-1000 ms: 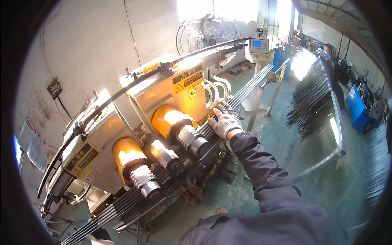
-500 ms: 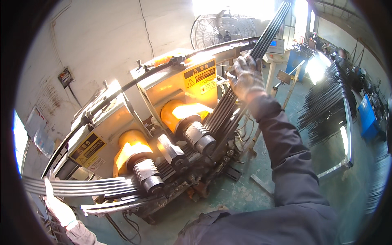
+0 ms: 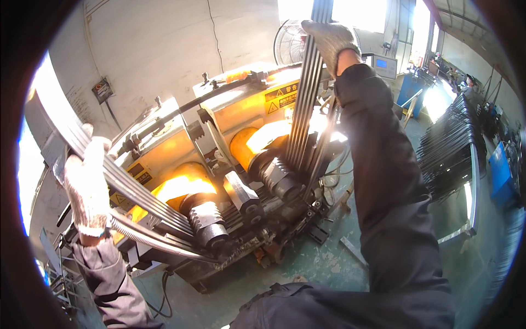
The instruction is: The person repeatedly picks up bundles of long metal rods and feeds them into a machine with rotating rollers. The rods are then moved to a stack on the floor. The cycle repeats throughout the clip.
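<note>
Gloved left hand (image 3: 87, 189) and right hand (image 3: 329, 41) each hold a closed grip on the steel rods (image 3: 304, 109).

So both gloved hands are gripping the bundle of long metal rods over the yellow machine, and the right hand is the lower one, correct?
Not quite. In the head view the right hand grips the bundle of rods high up, well above the left hand, which holds the other end lower. Both are gloved, and the rods do run over the yellow machine.
</note>
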`<state>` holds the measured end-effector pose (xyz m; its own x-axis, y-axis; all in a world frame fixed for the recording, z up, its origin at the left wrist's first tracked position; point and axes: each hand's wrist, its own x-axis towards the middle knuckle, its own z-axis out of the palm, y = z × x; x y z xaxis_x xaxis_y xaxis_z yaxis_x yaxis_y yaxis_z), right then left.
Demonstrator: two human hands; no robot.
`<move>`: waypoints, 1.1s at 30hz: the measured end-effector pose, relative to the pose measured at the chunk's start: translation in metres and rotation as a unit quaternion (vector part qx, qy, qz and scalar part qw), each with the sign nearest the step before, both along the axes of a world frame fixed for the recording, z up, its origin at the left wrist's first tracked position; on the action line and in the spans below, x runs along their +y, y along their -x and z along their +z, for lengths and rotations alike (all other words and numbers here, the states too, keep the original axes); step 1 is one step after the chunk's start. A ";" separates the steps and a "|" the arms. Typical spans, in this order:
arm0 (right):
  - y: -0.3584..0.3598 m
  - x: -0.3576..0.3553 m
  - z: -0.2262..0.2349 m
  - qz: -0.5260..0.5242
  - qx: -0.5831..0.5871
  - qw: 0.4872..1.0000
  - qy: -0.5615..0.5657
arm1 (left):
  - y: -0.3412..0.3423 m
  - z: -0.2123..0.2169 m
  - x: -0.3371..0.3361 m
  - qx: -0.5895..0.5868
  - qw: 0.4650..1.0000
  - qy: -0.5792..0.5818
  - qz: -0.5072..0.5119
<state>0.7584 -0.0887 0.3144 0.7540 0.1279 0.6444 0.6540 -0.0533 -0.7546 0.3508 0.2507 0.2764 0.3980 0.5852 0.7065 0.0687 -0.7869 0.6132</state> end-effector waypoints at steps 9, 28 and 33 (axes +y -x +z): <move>0.021 0.120 0.002 -0.157 -0.198 0.962 0.108 | -0.025 0.011 -0.048 0.118 0.991 -0.056 0.029; 0.028 0.099 -0.017 -0.294 -0.427 0.821 0.237 | -0.028 0.008 -0.055 0.038 0.998 0.029 -0.030; 0.032 0.097 -0.016 -0.292 -0.434 0.816 0.246 | -0.028 0.008 -0.056 0.042 0.999 0.002 -0.026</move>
<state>0.7261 0.0081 0.2986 0.0662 0.3137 0.9472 0.6853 -0.7043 0.1853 0.3787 0.1947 0.2845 0.4850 0.5651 0.6675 0.0789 -0.7884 0.6101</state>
